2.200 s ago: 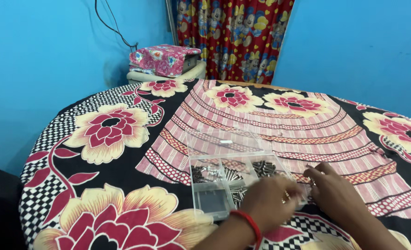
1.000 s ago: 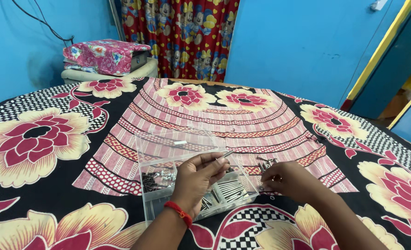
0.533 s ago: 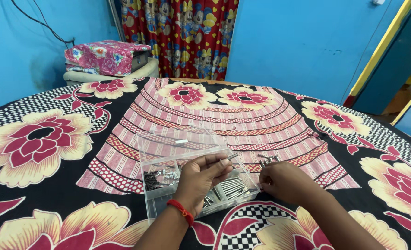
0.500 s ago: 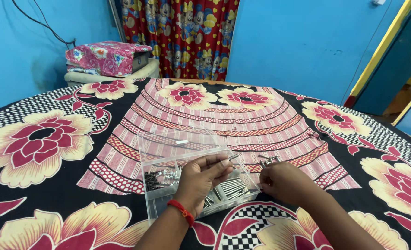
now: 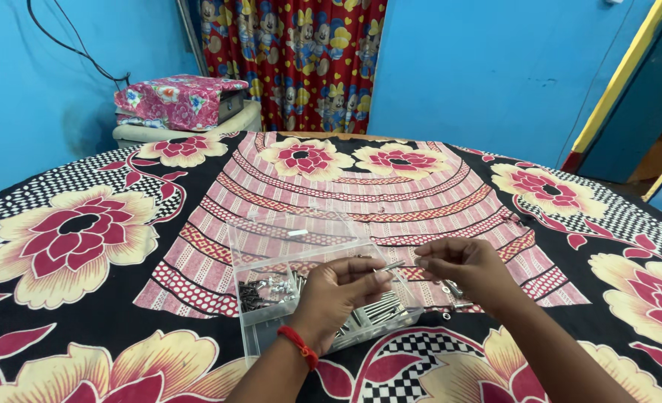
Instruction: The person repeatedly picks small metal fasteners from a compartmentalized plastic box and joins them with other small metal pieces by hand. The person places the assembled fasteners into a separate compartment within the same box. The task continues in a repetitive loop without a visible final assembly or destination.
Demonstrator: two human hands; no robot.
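A clear plastic compartment box (image 5: 255,334) lies open on the flowered cloth, its lid (image 5: 294,235) folded back. Its compartments hold dark screws (image 5: 253,292) and silver bolts (image 5: 379,310). My left hand (image 5: 340,292), with a red thread on the wrist, hovers over the box and pinches a thin silver bolt (image 5: 393,265) by its end. My right hand (image 5: 461,266) is raised just right of the box, fingertips pinched together close to the bolt's tip; whether they hold a small part is too small to tell. Several loose metal pieces (image 5: 454,298) lie on the cloth under it.
The round table (image 5: 77,224) is covered by a black, red and cream flowered cloth. A covered machine (image 5: 178,101) stands at the back left against the blue wall, beside a red patterned curtain (image 5: 305,60). A doorway opens at the right.
My right hand has lifted off the cloth and come up to the bolt's tip. My left hand still holds the bolt, now slightly lower and further right.
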